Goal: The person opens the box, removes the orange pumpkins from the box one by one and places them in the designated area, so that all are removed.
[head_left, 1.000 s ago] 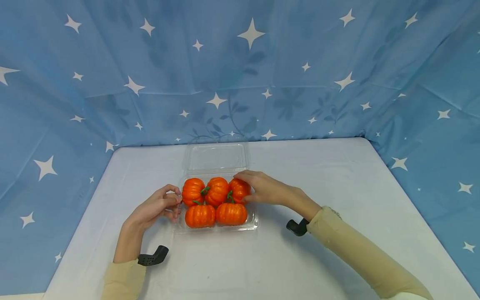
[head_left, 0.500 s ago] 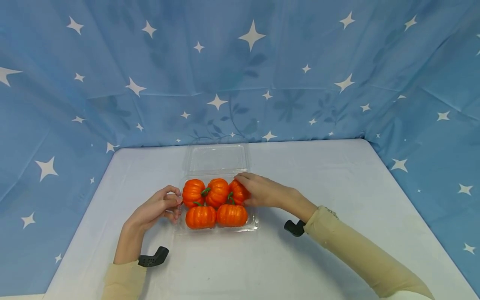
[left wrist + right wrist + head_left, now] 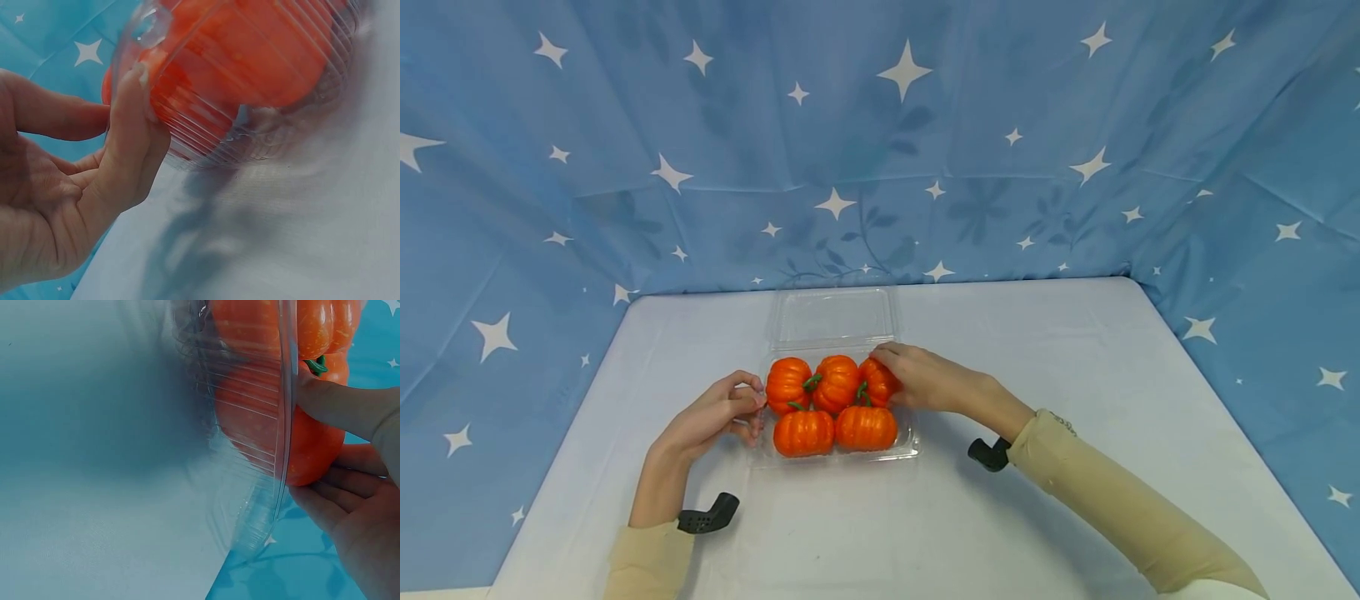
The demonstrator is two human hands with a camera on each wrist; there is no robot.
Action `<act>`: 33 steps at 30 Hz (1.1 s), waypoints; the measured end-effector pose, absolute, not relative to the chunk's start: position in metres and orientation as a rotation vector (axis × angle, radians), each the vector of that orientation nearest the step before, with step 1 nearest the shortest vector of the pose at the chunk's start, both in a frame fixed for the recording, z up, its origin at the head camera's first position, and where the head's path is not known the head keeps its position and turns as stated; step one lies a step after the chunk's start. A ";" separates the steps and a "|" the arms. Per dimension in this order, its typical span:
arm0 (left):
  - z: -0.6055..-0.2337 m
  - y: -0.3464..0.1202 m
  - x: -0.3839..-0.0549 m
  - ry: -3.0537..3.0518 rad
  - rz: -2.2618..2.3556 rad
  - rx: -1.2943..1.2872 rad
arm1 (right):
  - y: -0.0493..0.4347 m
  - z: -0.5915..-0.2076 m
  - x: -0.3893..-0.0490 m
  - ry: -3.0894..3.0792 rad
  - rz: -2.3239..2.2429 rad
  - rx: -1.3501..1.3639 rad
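Observation:
Several orange toy pumpkins with green stems sit in a clear plastic clamshell container (image 3: 907,452), three at the back and two in front. My left hand (image 3: 711,415) pinches the container's left rim between thumb and fingers; the left wrist view shows the thumb on the ribbed wall (image 3: 194,125). At the other end, my right hand (image 3: 936,381) grips the back right pumpkin (image 3: 878,382), partly covering it. Seen from the right wrist, that pumpkin (image 3: 315,453) lies between the thumb and the fingers, rising above the container's rim.
The container's clear lid (image 3: 835,317) lies folded back behind it on the white table (image 3: 1037,333). A blue curtain with white stars (image 3: 1000,100) hangs behind and along both sides. Black wrist cameras (image 3: 710,514) jut inward from each forearm.
My right hand has shifted slightly left and covers more of the back right pumpkin. The left hand keeps its pinch on the container's rim, and the pumpkins stay in place.

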State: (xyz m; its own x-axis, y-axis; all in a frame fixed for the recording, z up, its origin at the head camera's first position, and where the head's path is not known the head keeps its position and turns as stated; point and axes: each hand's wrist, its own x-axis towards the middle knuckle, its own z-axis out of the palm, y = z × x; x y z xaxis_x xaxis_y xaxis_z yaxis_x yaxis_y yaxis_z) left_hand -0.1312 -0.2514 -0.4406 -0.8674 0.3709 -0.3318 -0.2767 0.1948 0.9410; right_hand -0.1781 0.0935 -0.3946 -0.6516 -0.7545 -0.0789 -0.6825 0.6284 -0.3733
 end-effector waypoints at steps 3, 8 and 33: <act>-0.440 -0.252 -0.131 1.986 1.722 0.089 | 0.094 -0.394 -0.178 2.628 -0.455 -1.170; -0.439 -0.251 -0.130 1.992 1.726 0.107 | 0.095 -0.389 -0.176 2.640 -0.449 -1.139; -0.435 -0.250 -0.129 2.010 1.716 0.096 | 0.127 -0.384 -0.180 2.611 -0.898 -0.993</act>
